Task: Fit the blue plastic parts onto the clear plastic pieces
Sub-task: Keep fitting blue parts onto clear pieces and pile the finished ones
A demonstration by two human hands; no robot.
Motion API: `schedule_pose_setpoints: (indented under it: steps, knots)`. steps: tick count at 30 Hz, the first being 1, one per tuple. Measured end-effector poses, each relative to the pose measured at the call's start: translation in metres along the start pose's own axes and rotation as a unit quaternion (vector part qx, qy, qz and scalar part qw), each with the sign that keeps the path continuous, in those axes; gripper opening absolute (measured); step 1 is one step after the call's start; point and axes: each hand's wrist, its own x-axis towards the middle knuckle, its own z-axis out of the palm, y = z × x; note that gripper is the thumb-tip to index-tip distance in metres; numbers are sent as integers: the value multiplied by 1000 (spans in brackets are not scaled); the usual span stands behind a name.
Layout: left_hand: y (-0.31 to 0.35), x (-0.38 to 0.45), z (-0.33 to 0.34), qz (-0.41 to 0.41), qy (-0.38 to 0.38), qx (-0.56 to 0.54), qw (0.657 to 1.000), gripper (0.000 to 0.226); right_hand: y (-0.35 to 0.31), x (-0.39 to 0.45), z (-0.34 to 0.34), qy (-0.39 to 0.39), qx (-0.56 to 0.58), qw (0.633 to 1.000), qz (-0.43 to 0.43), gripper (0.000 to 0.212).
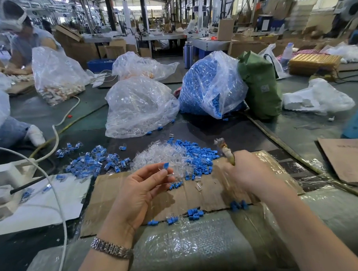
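Holding one clear plastic piece (163,168) with one blue plastic part (166,165) on its top end, the left hand (138,192) is sitting palm-up over the cardboard sheet (114,195); thumb and fingertips are pinching the pair, other fingers loosely curled. One metal watch band (111,248) is sitting on that wrist.

Right hand (250,172) is blurred, fingers curling round one stick-like tool (225,151) that's pointing up and away; a clear bit is showing at the tip, can't tell what it is.

Counts:
- 1 loose pile of clear pieces (164,157) lying just beyond the left hand's fingertips, too many to count.
- 1 loose pile of blue parts (198,153) touching it on the right, also uncountable.
- 1 spread of assembled blue-and-clear units (95,162) lying to the left, dozens.
- Roughly 10 stray blue parts (195,212) sitting along the cardboard's near edge, a few more by the left fingers.
- 2 big bags directly behind the piles: clear-piece bag (138,108) on the left, blue-part bag (210,86) on the right, just beside each other.
- 1 green bag (259,87) leaning against the blue-part bag.
- 2 more clear bags further back left, contents pale and orange-ish.
- 1 other person (27,40) working at far left.
- 1 white power strip (5,173) sitting at left with cables running off it.
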Motion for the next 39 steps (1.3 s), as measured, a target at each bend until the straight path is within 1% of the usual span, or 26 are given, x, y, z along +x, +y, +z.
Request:
schedule_pose_setpoints:
  steps: [1, 3, 4, 5, 6, 8, 12, 15, 18, 21, 25, 28, 30, 32, 37, 39]
  knots:
    - [0, 1, -1, 2, 0, -8, 1000, 25, -7, -6, -6, -50, 69, 996, -14, 24]
    - [1, 1, -2, 5, -3, -26, 1000, 27, -24, -19, -15, -192, 169, 966, -38, 21]
    - [2, 2, -2, 9, -7, -30, 999, 34, -33, -26, -17, -257, 191, 946, -48, 22]
    - [2, 2, -4, 15, -10, -29, 999, 43, -40, -31, -16, -299, 193, 933, -57, 24]
    - [2, 2, -5, 22, -10, -24, 999, 52, -46, -36, -14, -318, 179, 929, -67, 27]
    - [2, 3, -6, 32, -10, -9, 999, 59, -55, -42, -8, -322, 153, 930, -87, 31]
    - [-3, 6, -10, 37, -22, -5, 999, 58, -60, -45, -2, -316, 147, 932, -97, 35]
    - [-3, 7, -10, 37, -21, 3, 999, 58, -60, -46, -1, -317, 129, 934, -100, 33]
    - [-3, 5, -10, 29, -14, 35, 999, 51, -57, -45, 1, -318, 140, 933, -96, 30]
    - [-2, 0, -8, 7, -23, 76, 997, 44, -54, -45, 4, -315, 161, 931, -94, 28]
    - [-1, -3, -4, 11, -17, 77, 997, 38, -53, -43, 8, -312, 163, 931, -100, 25]
    - [-3, -2, -2, 17, -2, 80, 997, 39, -55, -45, 15, -297, 156, 936, -107, 33]
    - [-4, -1, -2, 21, 3, 81, 997, 40, -56, -48, 23, -269, 151, 945, -104, 41]
    - [-5, -1, -2, 21, -1, 88, 996, 41, -55, -49, 27, -249, 147, 953, -93, 43]
    - [-4, -4, -3, 19, 2, 129, 991, 40, -53, -46, 24, -260, 121, 953, -95, 45]
    - [-3, -5, -1, 27, 9, 135, 990, 36, -52, -46, 24, -273, 149, 947, -84, 45]
